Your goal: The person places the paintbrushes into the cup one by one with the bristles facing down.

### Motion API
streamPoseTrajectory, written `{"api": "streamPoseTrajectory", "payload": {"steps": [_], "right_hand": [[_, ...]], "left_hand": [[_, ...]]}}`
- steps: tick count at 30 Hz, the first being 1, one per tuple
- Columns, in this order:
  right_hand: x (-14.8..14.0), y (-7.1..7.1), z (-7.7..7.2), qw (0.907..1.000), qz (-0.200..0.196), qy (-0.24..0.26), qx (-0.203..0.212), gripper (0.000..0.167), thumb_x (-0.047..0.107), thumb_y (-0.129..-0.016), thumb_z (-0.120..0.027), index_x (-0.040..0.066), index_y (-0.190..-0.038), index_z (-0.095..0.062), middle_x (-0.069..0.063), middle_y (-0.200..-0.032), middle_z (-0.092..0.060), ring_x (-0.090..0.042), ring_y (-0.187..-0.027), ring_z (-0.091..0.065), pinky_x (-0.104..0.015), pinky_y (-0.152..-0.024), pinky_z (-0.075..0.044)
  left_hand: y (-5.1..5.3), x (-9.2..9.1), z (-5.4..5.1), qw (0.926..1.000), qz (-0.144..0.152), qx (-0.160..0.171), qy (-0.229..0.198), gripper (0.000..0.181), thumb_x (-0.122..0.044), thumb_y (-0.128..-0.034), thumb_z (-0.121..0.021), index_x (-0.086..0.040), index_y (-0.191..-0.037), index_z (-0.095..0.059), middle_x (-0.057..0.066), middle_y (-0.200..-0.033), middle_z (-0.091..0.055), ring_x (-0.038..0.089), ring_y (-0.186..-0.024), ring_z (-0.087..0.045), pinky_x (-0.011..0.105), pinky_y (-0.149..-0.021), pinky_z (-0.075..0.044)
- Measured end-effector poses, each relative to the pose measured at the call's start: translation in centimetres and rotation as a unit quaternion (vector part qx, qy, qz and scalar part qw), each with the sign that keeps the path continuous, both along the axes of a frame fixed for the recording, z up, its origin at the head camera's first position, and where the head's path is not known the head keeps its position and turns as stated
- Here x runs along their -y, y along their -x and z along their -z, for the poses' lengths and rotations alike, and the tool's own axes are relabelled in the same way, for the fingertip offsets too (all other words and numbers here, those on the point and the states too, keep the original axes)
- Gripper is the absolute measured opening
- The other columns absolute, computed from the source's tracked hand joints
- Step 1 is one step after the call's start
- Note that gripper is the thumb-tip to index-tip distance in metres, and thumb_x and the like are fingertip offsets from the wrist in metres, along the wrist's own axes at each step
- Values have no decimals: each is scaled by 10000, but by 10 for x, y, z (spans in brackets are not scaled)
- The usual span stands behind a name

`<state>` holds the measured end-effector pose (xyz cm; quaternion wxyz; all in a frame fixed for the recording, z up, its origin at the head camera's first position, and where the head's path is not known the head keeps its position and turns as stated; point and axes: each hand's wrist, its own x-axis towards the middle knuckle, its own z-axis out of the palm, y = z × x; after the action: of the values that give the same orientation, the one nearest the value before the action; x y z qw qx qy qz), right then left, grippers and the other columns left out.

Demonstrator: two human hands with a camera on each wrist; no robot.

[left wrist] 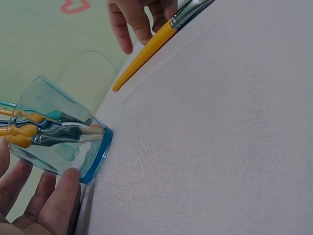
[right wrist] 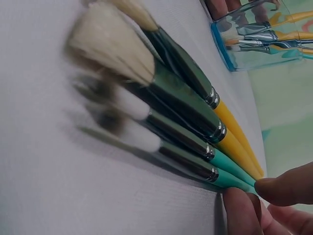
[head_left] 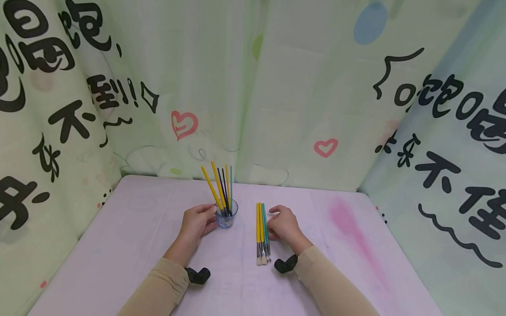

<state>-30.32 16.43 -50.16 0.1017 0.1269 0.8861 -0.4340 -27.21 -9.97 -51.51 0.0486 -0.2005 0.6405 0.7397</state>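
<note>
The left hand (head_left: pixel 197 221) grasps a clear, blue-based cup (head_left: pixel 225 221) from its left side, the thumb near the rim and the other fingers bent along the wall. The cup stands upright just to the right of those fingers, and in it brushes with yellow, dark and teal handles (head_left: pixel 220 188) stand bristles down, their handle ends rising above the fingertips and leaning a little toward them. The right hand (head_left: pixel 284 224) has its fingers partly bent, thumb and a fingertip at the handle of the outermost teal brush; whether they pinch it or only meet it, I cannot tell. Just left of these fingertips lies a small row of brushes on the table (head_left: pixel 245 289): two yellow brushes (head_left: pixel 258 224) on the far side from the fingers and two teal brushes (head_left: pixel 264 219) next to them. Their bristles point toward the person, nearer than the right fingers. A black device sits at each wrist behind the fingers, below the beige sleeves (head_left: pixel 332 281). A pink patch (head_left: pixel 357 232) marks the tabletop well to the right of the right fingers, and a printed curtain (head_left: pixel 292 109) hangs beyond both hands.
</note>
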Motion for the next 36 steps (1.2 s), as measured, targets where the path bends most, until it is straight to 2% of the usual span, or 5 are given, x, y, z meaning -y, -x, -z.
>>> {"api": "streamPoseTrajectory", "payload": {"steps": [9, 15, 22, 29, 36], "right_hand": [[2, 2, -3, 9991, -211, -350, 133, 481, 15, -894, -784, 97, -1347, -644, -121, -935, -664, -196, -625, -648, -220, -545, -607], [5, 2, -6, 9961, -322, -777, 284, 451, 6, -878, -765, 64, -1311, -653, -131, -913, -688, -161, -543, -629, -219, -530, -591], [7, 1, -10, 9920, -528, -1106, 309, 418, 2, -866, -758, 31, -1271, -658, -137, -873, -712, -159, -518, -657, -227, -513, -592], [9, 1, -12, 9863, -732, -1448, 283, 437, 28, -877, -751, 12, -1302, -648, -153, -948, -698, -193, -537, -687, -239, -504, -595], [10, 0, -13, 9854, -757, -1486, 327, 452, 47, -885, -749, -1, -1320, -638, -161, -966, -693, -195, -532, -676, -252, -501, -602]], "left_hand": [[1, 0, -1, 10000, 46, -7, 12, 311, -216, -1054, -710, -66, -1325, -732, 152, -1244, -686, 255, -1086, -692, 418, -989, -662], [1, 0, -1, 10000, 52, -2, 10, 310, -217, -1055, -710, -64, -1323, -733, 145, -1234, -687, 246, -1073, -694, 417, -981, -665], [-1, 1, -1, 10000, 30, 0, 8, 308, -219, -1055, -709, -66, -1321, -732, 149, -1234, -682, 256, -1081, -695, 422, -991, -659], [1, 1, 1, 10000, 2, -28, -55, 303, -203, -1051, -713, -52, -1313, -734, 135, -1195, -685, 242, -1048, -695, 425, -973, -668], [2, 1, 3, 10000, 3, -24, -64, 292, -199, -1049, -715, -58, -1303, -739, 131, -1195, -688, 236, -1040, -694, 415, -960, -674]]}}
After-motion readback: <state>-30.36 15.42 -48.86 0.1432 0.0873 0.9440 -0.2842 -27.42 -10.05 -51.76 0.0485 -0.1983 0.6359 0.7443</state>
